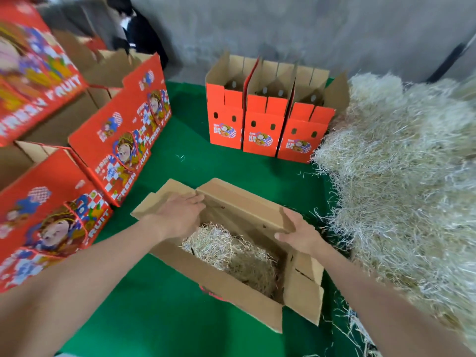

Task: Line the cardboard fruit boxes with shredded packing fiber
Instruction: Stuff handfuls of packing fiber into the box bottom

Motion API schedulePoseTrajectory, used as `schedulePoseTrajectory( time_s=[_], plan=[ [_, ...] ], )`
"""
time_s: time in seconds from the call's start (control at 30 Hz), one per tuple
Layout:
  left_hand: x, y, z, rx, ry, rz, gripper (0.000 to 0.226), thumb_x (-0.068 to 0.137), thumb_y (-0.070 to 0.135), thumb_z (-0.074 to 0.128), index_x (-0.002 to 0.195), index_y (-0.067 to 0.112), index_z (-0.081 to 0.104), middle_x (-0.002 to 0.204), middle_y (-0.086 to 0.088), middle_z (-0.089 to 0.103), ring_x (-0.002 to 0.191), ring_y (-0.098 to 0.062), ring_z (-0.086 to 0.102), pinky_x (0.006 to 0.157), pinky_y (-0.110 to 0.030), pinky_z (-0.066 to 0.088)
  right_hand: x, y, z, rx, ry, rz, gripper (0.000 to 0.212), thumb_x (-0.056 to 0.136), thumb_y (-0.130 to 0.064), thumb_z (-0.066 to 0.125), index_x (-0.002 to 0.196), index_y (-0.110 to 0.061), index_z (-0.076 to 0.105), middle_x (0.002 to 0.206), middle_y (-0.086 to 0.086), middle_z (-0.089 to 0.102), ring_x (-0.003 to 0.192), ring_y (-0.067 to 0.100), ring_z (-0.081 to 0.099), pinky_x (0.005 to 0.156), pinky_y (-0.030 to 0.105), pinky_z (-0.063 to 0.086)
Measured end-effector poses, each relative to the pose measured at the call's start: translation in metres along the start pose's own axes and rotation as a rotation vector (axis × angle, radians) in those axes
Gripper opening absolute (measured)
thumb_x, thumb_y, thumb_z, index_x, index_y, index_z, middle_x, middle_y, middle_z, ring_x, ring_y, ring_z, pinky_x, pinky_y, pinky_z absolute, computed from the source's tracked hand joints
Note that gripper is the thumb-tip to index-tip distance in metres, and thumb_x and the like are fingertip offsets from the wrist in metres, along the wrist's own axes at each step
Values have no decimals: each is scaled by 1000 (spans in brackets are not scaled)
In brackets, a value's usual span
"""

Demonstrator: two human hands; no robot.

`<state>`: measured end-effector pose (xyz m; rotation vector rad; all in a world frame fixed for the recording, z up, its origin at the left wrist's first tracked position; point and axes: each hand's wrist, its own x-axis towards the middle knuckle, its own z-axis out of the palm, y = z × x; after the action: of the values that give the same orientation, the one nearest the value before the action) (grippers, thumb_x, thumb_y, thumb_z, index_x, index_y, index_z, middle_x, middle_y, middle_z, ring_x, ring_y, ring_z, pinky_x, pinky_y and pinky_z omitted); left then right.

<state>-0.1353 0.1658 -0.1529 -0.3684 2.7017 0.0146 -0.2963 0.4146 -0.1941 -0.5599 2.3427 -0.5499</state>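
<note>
The box (pixel 219 279) contains fiber (pixel 231 249). The left hand (pixel 180 215) touches its 10 o'clock flap with straight fingers. The right hand (pixel 297 233), relaxed, is at 3 o'clock.

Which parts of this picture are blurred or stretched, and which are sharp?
Head view: the printed boxes at far left are smeared and stretched; the person in the background is blurred; the open box and the fiber inside it are fairly sharp; light is even, without glare.

An open brown box (pixel 219 282) sits at lower centre, flaps spread, with a pale fiber wad (pixel 231 248) inside. A large fiber pile (pixel 401 176) fills the right. Three upright red boxes (pixel 268 124) stand open at upper centre.
</note>
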Motion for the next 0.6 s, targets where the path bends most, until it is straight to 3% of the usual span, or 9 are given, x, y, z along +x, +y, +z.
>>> schedulePoseTrajectory(
  time_s=[0.07, 0.13, 0.23, 0.33, 0.4, 0.47, 0.53, 0.6],
  plan=[
    [0, 0, -13, -72, 37, -66, 61, 91, 32, 54, 146, 25, 28, 154, 4, 24, 142, -16, 21, 118, -44, 3, 0, -9, 8, 63, 59, 26, 79, 87, -34, 62, 148, -32, 12, 139, 3, 42, 96, 17, 51, 74, 24, 46],
    [2, 1, -20, -107, 97, -118, 54, 91, 35, 52, 142, 26, 34, 148, 1, 37, 137, -18, 31, 116, -46, 10, 1, -22, 17, 199, 134, 66, 77, 87, -33, 62, 147, -27, 15, 135, 5, 45, 96, 18, 50, 79, 29, 47],
    [2, 1, -18, -137, 269, -211, 57, 90, 35, 52, 143, 25, 32, 153, -4, 25, 143, -22, 16, 116, -50, 6, 3, -39, 33, 494, 241, 144, 91, 84, -32, 66, 149, -25, 2, 138, 10, 42, 114, 30, 49, 99, 40, 41],
    [-6, 2, -2, -320, 502, -363, 74, 86, 30, 60, 147, 23, 18, 157, -5, 0, 145, -26, -3, 115, -51, 2, 4, -48, 39, 960, 284, 227, 114, 75, -31, 77, 148, -22, -10, 138, 7, 40, 121, 31, 43, 104, 48, 36],
    [-14, 4, 4, -624, 654, -484, 86, 83, 23, 65, 149, 19, 9, 157, -5, -5, 144, -29, -1, 113, -49, 11, 7, -46, 33, 1172, 289, 317, 106, 72, -31, 79, 148, -15, 6, 133, 8, 44, 121, 32, 44, 102, 49, 38],
    [-23, 8, 1, -1133, 696, -627, 90, 81, 16, 68, 149, 12, 9, 153, -9, 12, 136, -31, 23, 104, -41, 29, 9, -41, 30, 1324, 158, 293, 72, 77, -26, 75, 136, -7, 37, 124, 14, 55, 111, 33, 53, 92, 45, 44],
    [-30, 12, -2, -1657, 609, -678, 72, 82, 12, 67, 143, 6, 28, 129, -10, 48, 109, -28, 51, 87, -36, 42, 8, -41, 28, 1369, 51, 118, 42, 83, -13, 67, 123, -9, 54, 116, 12, 63, 96, 28, 61, 79, 38, 49],
    [-39, 25, 0, -1881, 471, -550, 42, 84, 7, 63, 125, 10, 52, 106, -6, 64, 92, -23, 58, 79, -36, 44, 6, -45, 27, 1211, 41, -78, 37, 84, -4, 63, 119, -16, 62, 111, 4, 68, 91, 20, 63, 78, 34, 51]
  ],
)
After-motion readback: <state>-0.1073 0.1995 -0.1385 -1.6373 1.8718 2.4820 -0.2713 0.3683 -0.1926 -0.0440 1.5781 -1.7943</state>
